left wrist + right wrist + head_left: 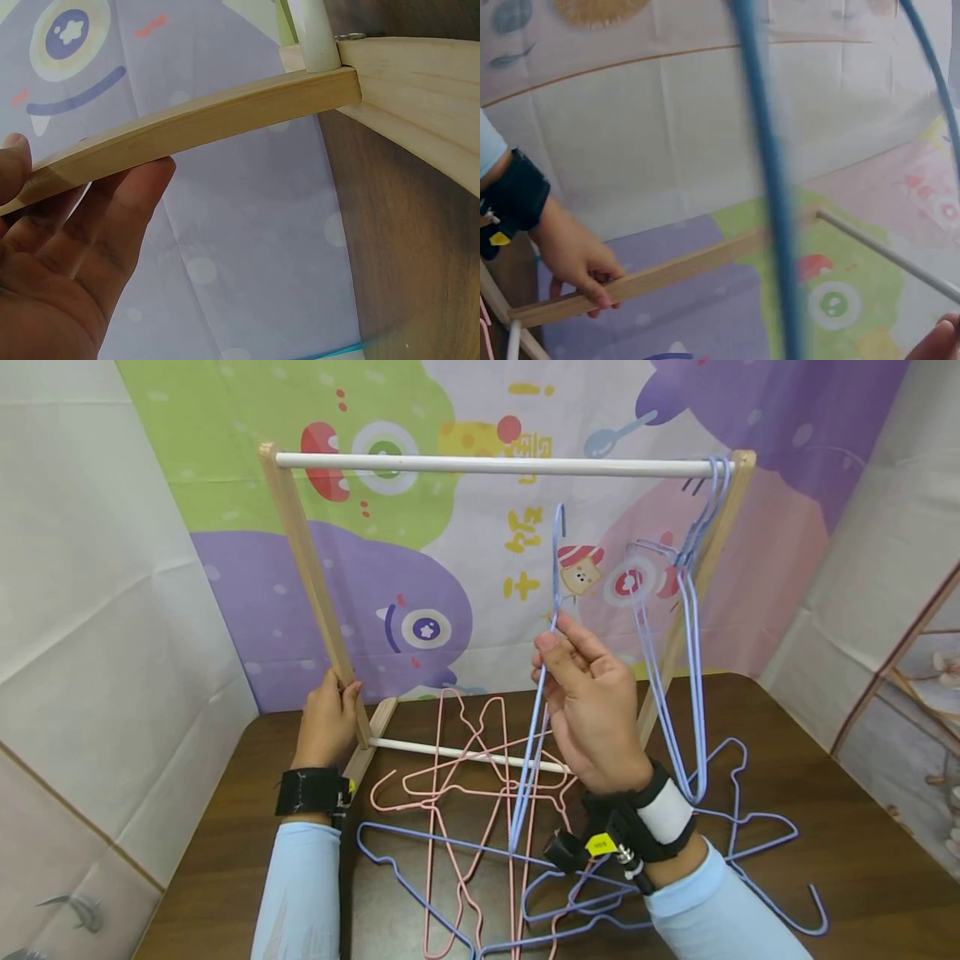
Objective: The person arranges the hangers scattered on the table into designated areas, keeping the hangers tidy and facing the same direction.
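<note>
My left hand (324, 720) grips the left wooden post (303, 543) of a clothes rack low down, near its base. In the left wrist view the thumb is on one side of the post (195, 120) and the fingers are on the other. Between thumb and fingers, my right hand (596, 702) pinches a blue clothes hanger (557, 560) just below its hook. The hook points up, below the rack's white top rod (487, 465); the hanger is seen nearly edge-on. In the right wrist view this hanger (769, 172) crosses close to the camera, blurred.
Blue hangers (697, 652) hang bunched at the rod's right end. Several pink hangers (431, 877) lie tangled on the brown table (225, 860), overlapped by blue ones (416, 889). More blue hangers (738, 814) lie at the right. A cartoon-printed cloth (225, 460) backs the rack.
</note>
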Demonstrator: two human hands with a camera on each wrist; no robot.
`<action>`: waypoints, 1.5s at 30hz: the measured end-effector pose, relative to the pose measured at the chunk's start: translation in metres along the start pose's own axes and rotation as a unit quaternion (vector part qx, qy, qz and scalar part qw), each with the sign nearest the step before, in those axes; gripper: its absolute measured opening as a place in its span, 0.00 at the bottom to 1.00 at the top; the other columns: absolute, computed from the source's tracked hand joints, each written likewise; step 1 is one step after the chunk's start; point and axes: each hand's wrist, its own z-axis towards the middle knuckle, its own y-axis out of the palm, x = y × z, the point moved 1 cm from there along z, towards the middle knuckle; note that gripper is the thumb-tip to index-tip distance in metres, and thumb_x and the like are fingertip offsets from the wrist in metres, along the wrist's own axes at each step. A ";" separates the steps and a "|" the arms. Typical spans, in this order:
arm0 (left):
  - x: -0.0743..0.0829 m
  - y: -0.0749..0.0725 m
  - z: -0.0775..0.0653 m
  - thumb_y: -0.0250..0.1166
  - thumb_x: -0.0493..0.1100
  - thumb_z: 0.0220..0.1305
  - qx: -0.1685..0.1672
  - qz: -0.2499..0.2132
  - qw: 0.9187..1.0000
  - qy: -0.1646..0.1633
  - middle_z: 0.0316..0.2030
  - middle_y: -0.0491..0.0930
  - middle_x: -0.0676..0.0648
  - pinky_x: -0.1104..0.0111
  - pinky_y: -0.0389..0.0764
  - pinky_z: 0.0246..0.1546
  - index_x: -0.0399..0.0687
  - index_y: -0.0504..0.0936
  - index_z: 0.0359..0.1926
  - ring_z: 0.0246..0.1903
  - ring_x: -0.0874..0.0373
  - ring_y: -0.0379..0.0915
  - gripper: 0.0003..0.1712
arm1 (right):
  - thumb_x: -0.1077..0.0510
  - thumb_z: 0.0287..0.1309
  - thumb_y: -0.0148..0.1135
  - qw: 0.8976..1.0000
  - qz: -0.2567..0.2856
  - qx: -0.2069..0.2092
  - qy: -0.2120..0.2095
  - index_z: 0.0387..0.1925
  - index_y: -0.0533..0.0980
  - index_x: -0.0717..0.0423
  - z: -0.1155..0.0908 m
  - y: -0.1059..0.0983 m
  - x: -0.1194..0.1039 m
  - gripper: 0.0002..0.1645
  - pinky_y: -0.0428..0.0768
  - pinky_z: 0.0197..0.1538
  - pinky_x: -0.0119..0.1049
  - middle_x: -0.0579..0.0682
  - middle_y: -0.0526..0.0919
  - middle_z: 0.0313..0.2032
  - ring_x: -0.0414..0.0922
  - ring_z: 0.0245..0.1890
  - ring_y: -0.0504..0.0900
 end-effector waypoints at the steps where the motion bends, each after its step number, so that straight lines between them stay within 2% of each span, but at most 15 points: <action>1: 0.000 0.000 0.000 0.56 0.44 0.79 0.000 0.000 1.000 0.000 0.39 0.83 0.30 0.45 0.81 0.32 0.31 0.73 0.53 0.36 0.36 0.84 0.16 | 0.73 0.72 0.52 1.000 0.002 0.002 -0.005 0.68 0.64 0.74 0.000 0.001 -0.003 0.25 0.79 0.38 0.26 0.48 0.82 0.34 0.38 0.32 0.80; 7: 0.002 -0.001 0.001 0.56 0.43 0.79 0.002 0.000 1.000 -0.001 0.43 0.83 0.28 0.43 0.82 0.36 0.31 0.73 0.55 0.39 0.33 0.84 0.17 | 0.70 0.75 0.48 0.999 -0.027 0.007 -0.018 0.72 0.61 0.71 0.001 0.003 -0.019 0.27 0.78 0.41 0.25 0.47 0.77 0.40 0.38 0.36 0.77; 13: 0.005 -0.001 0.000 0.56 0.43 0.79 0.005 0.000 1.000 0.000 0.42 0.83 0.28 0.43 0.81 0.36 0.30 0.73 0.58 0.39 0.34 0.83 0.19 | 0.74 0.74 0.47 0.997 -0.075 -0.027 -0.017 0.75 0.58 0.70 0.002 0.003 -0.038 0.30 0.78 0.41 0.26 0.45 0.73 0.41 0.37 0.38 0.77; 21: 0.001 -0.001 0.000 0.57 0.43 0.79 0.004 0.003 1.000 -0.005 0.42 0.83 0.28 0.42 0.81 0.36 0.32 0.73 0.58 0.39 0.33 0.83 0.18 | 0.69 0.75 0.50 0.996 -0.073 -0.045 0.005 0.75 0.58 0.67 0.003 0.004 -0.064 0.31 0.78 0.40 0.25 0.47 0.75 0.45 0.36 0.37 0.73; 26: 0.000 0.000 0.000 0.57 0.42 0.79 0.004 0.000 1.000 0.002 0.43 0.83 0.28 0.42 0.82 0.35 0.31 0.73 0.59 0.39 0.33 0.84 0.18 | 0.65 0.73 0.57 0.997 -0.026 -0.067 0.009 0.74 0.60 0.66 0.008 -0.001 -0.080 0.33 0.77 0.39 0.26 0.50 0.73 0.46 0.39 0.36 0.71; 31: 0.000 0.001 0.000 0.56 0.43 0.79 0.005 0.000 1.000 0.004 0.42 0.83 0.28 0.42 0.82 0.35 0.31 0.73 0.58 0.39 0.33 0.84 0.18 | 0.65 0.69 0.62 0.996 0.019 -0.085 0.013 0.66 0.67 0.66 0.015 -0.006 -0.088 0.28 0.75 0.38 0.28 0.51 0.74 0.41 0.41 0.35 0.72; 37: 0.001 0.000 0.000 0.56 0.43 0.79 0.003 0.003 1.000 0.003 0.43 0.83 0.28 0.43 0.82 0.35 0.31 0.73 0.59 0.39 0.33 0.84 0.19 | 0.68 0.70 0.60 0.992 0.089 -0.077 0.052 0.64 0.69 0.66 0.020 -0.014 -0.093 0.24 0.77 0.37 0.31 0.55 0.75 0.42 0.43 0.35 0.72; 45: 0.003 0.000 -0.001 0.57 0.40 0.79 0.003 -0.001 1.000 0.008 0.43 0.83 0.27 0.42 0.82 0.35 0.30 0.73 0.59 0.39 0.32 0.84 0.18 | 0.68 0.72 0.57 0.990 0.107 -0.069 0.061 0.65 0.70 0.65 0.022 -0.021 -0.098 0.23 0.77 0.37 0.32 0.55 0.75 0.45 0.43 0.36 0.72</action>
